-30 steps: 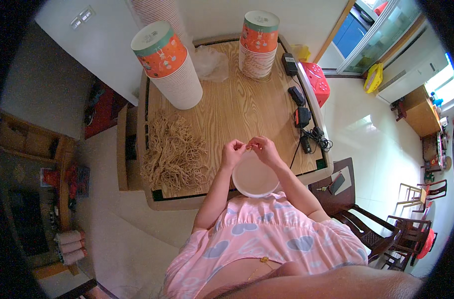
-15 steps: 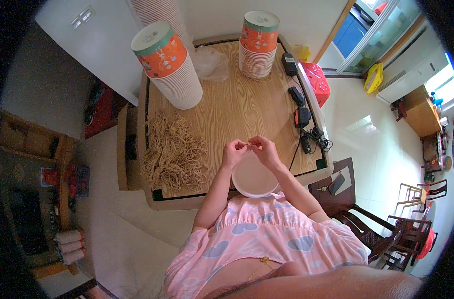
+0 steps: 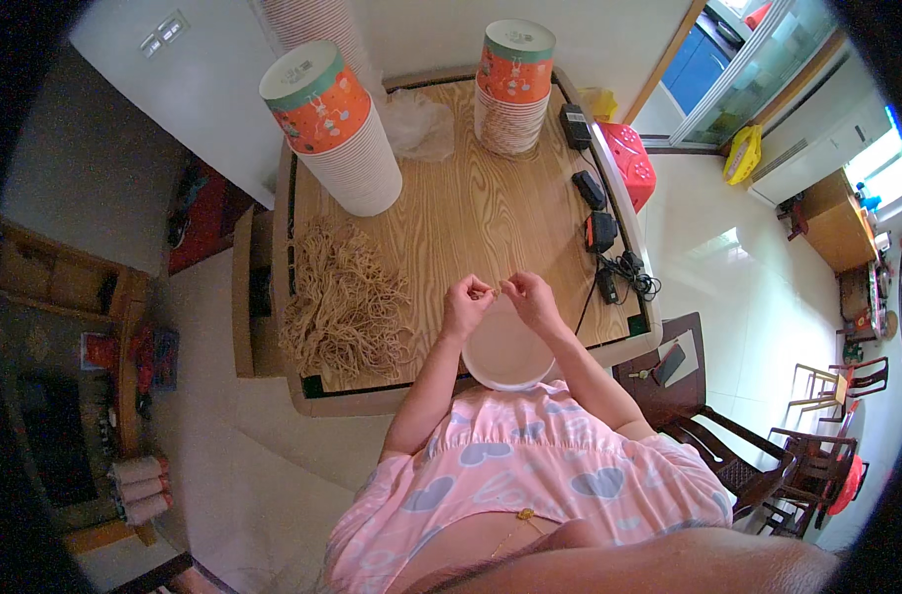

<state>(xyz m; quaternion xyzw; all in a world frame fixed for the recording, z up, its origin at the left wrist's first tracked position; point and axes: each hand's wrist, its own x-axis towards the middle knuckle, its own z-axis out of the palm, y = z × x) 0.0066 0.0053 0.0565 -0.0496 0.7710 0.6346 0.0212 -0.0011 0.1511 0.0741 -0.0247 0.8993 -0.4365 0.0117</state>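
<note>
A white paper bucket [image 3: 510,348] rests at the table's near edge against my body, its round opening facing me. Both hands meet over its far rim. My left hand [image 3: 466,305] is closed in a pinch, with a bit of tan twine [image 3: 483,294] showing at its fingertips. Just beside it, my right hand [image 3: 530,299] pinches too, its fingertips close to the twine's end. How the twine meets the bucket is hidden by the fingers. To the left lies a loose heap of tan twine cords [image 3: 344,302].
Upside-down stacks of orange-and-white paper buckets stand at the far left [image 3: 347,148] and far right [image 3: 513,89] of the wooden table [image 3: 471,213]. A crumpled clear plastic bag [image 3: 416,127] lies between them. Black adapters and cables [image 3: 600,233] line the right edge. A red stool [image 3: 629,163] stands beyond.
My fingertips have drawn slightly apart, leaving a small gap between the two hands. The bucket and the twine heap look the same.
</note>
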